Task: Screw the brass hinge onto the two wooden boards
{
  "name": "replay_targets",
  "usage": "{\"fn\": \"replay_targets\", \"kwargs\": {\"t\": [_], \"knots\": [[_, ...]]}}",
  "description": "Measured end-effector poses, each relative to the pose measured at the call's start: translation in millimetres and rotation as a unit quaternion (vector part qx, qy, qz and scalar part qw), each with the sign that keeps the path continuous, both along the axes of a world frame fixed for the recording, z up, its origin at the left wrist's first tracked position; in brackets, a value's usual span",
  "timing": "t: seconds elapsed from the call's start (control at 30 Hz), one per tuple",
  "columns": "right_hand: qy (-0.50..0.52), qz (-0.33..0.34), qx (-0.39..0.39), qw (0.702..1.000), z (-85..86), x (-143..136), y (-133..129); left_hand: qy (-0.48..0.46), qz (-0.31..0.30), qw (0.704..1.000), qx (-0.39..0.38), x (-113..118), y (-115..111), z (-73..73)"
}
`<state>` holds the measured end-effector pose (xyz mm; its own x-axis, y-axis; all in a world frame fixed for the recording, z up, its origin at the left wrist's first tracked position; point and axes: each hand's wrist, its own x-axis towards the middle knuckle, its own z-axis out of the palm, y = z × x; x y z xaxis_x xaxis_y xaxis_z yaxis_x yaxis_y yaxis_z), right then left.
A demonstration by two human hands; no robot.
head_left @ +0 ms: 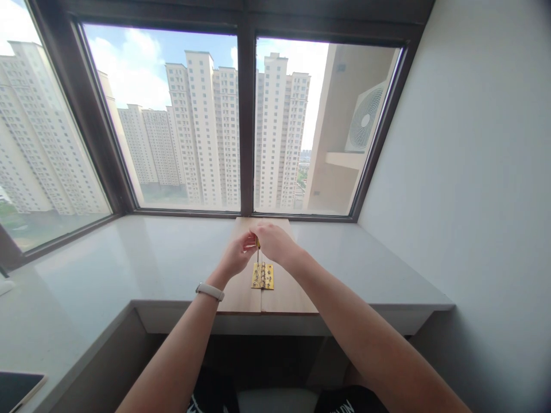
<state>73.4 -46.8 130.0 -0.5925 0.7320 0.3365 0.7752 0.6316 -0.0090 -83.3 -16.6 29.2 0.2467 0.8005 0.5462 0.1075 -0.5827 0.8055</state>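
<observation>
A brass-coloured hinge (267, 277) lies open across the seam between two light wooden boards (287, 298), with several screws in its leaves. Above it stands a screwdriver (258, 243) with a yellow and black handle, nearly upright, its shaft reaching down to the far edge of the left leaf. My right hand (274, 240) is closed over the top of the handle. From the left, the curled fingers of my left hand (236, 254) meet the same handle; a pale band (210, 291) circles that wrist. My fingers hide most of the handle.
The boards rest on a white sill counter (181, 258) below large dark-framed windows (246, 115). A white wall (465, 143) rises at the right. A dark flat device (19, 390) lies at the lower left. Under the counter's front edge is a dark recess.
</observation>
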Motion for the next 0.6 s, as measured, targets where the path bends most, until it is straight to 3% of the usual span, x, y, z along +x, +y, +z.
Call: {"fn": "replay_targets", "kwargs": {"t": [0.1, 0.27, 0.37, 0.47, 0.6], "knots": [[0.014, 0.024, -0.009, 1.000, -2.0, 2, 1, 0.006, 0.028, 1.000, 0.002, 0, 1, -2.3], [0.029, -0.062, -0.012, 0.998, -8.0, -1, -1, 0.017, 0.083, 0.996, 0.028, 8, -3, -2.1], [0.006, -0.062, -0.017, 0.998, -10.8, -1, -3, 0.043, 0.084, 0.995, 0.036, 8, -2, -4.9], [0.009, -0.014, -0.004, 1.000, -12.7, 2, -4, 0.089, 0.086, 0.992, 0.015, 3, 6, -16.9], [0.016, 0.047, 0.012, 0.999, -14.3, 4, -2, 0.148, 0.094, 0.984, -0.009, -4, 19, -43.2]]}}
